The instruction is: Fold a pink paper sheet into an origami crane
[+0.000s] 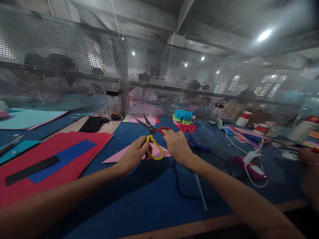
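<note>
One pair of scissors: left hand pinching yellow handle, right hand red handle; blue tabletop reaches near edge.

On the blue table, at left, I see red sheets carrying a blue strip and a black strip. A glass jar (its lid is dark) stands near the perforated screen. At right lies a magenta device.
</note>
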Available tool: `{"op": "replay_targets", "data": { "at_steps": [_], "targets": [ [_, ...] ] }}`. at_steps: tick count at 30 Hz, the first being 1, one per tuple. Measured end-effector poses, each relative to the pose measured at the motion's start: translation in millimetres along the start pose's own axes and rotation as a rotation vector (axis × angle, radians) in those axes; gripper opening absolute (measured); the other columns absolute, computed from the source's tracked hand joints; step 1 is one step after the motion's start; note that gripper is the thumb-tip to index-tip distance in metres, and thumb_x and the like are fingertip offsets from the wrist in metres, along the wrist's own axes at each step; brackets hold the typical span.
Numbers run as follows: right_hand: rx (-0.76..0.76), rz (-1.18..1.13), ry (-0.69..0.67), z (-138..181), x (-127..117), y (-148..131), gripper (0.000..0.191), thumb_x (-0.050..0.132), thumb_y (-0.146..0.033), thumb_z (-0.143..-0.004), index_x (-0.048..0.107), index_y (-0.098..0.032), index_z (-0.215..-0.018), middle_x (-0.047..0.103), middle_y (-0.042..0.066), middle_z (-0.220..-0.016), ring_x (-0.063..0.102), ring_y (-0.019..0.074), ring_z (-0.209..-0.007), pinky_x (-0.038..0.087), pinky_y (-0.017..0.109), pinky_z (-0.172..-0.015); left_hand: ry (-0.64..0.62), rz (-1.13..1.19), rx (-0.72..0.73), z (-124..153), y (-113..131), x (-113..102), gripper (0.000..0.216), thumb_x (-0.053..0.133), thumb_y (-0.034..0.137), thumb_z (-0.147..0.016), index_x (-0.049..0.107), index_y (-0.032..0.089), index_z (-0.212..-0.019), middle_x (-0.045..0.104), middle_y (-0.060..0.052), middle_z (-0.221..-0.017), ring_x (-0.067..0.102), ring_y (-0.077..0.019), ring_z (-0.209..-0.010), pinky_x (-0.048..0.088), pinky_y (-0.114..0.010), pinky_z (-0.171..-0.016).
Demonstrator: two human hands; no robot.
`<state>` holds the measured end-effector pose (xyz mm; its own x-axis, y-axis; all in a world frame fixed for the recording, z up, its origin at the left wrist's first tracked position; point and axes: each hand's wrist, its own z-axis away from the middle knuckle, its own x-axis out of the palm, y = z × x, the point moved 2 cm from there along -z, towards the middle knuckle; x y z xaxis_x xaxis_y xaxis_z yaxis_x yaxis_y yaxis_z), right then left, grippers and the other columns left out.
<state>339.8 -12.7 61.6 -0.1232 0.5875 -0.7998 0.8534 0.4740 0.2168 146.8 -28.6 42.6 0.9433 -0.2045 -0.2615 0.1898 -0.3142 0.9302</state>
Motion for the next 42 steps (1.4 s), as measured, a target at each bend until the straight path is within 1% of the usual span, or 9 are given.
{"op": "replay_targets", "data": {
  "at_steps": [8,12,15,17,22,25,27,32,42],
  "targets": [
    [0.008,-0.031,0.073,-2,-2,12,0.041,0.032,-0.030,-0.111,0.057,-0.015,-0.139,0.067,0.013,-0.117,0.057,0.0261,-0.103,0.033,0.040,-0.087,-0.033,0.158,-0.047,-4,-2,-2,0.018,0.050,0.035,-0.097,0.055,0.018,-0.092,0.061,0.002,-0.074,0.059,-0.0129,-0.059,0.049,-0.027,-0.058],
    [0.014,-0.096,0.162,2,-17,10,0.039,0.036,-0.035,-0.109,0.064,-0.018,-0.132,0.068,0.013,-0.119,0.053,0.0280,-0.112,0.033,0.042,-0.095,0.084,0.282,-0.105,-6,0,-6,0.014,0.055,0.029,-0.092,0.054,0.017,-0.085,0.060,0.001,-0.069,0.055,-0.0121,-0.058,0.046,-0.025,-0.057],
    [-0.009,-0.233,0.093,6,-21,1,0.042,0.034,-0.037,-0.110,0.071,-0.018,-0.114,0.072,0.012,-0.105,0.058,0.0253,-0.102,0.036,0.041,-0.093,0.151,0.372,-0.100,-8,6,-11,0.013,0.058,0.028,-0.090,0.056,0.016,-0.085,0.060,0.000,-0.070,0.055,-0.0123,-0.062,0.045,-0.023,-0.058],
    [0.066,-0.422,0.030,6,-17,-4,0.045,0.032,-0.038,-0.110,0.073,-0.018,-0.106,0.074,0.010,-0.099,0.062,0.0228,-0.095,0.041,0.038,-0.090,0.156,0.401,-0.090,-8,9,-12,0.014,0.059,0.029,-0.091,0.057,0.016,-0.085,0.061,0.000,-0.072,0.055,-0.0122,-0.064,0.045,-0.023,-0.060],
    [0.362,-1.222,-0.069,2,6,-14,0.047,0.040,-0.057,-0.104,0.066,-0.021,-0.121,0.075,0.007,-0.105,0.070,0.0198,-0.091,0.051,0.033,-0.083,0.035,0.375,-0.085,2,11,-1,0.018,0.057,0.033,-0.095,0.056,0.017,-0.087,0.062,-0.001,-0.072,0.056,-0.0133,-0.064,0.047,-0.025,-0.061],
    [0.496,-1.595,-0.061,-1,12,-22,0.053,0.049,-0.067,-0.097,0.067,-0.019,-0.108,0.074,0.008,-0.099,0.070,0.0193,-0.085,0.054,0.033,-0.080,-0.080,0.349,-0.074,10,13,11,0.022,0.057,0.038,-0.096,0.055,0.018,-0.087,0.062,-0.001,-0.076,0.058,-0.0142,-0.066,0.048,-0.027,-0.063],
    [0.566,-1.707,-0.019,-1,11,-27,0.053,0.054,-0.070,-0.092,0.066,-0.019,-0.094,0.073,0.007,-0.092,0.069,0.0186,-0.083,0.055,0.032,-0.079,-0.119,0.354,-0.066,14,16,16,0.025,0.058,0.041,-0.096,0.054,0.018,-0.086,0.062,-0.001,-0.077,0.057,-0.0146,-0.066,0.049,-0.028,-0.064],
    [0.631,-1.686,0.087,-1,1,-35,0.046,0.067,-0.065,-0.085,0.064,-0.020,-0.084,0.070,0.003,-0.086,0.067,0.0164,-0.082,0.053,0.030,-0.084,-0.199,0.361,-0.065,19,22,21,0.027,0.058,0.045,-0.097,0.055,0.019,-0.090,0.064,-0.002,-0.079,0.058,-0.0160,-0.067,0.050,-0.031,-0.066],
    [0.585,-1.614,0.098,0,3,-29,0.043,0.060,-0.060,-0.091,0.071,-0.018,-0.090,0.073,0.006,-0.093,0.069,0.0177,-0.085,0.053,0.033,-0.088,-0.205,0.278,-0.046,21,23,19,0.028,0.056,0.046,-0.098,0.055,0.020,-0.089,0.063,-0.002,-0.075,0.058,-0.0164,-0.065,0.049,-0.030,-0.063]
  ]
}}
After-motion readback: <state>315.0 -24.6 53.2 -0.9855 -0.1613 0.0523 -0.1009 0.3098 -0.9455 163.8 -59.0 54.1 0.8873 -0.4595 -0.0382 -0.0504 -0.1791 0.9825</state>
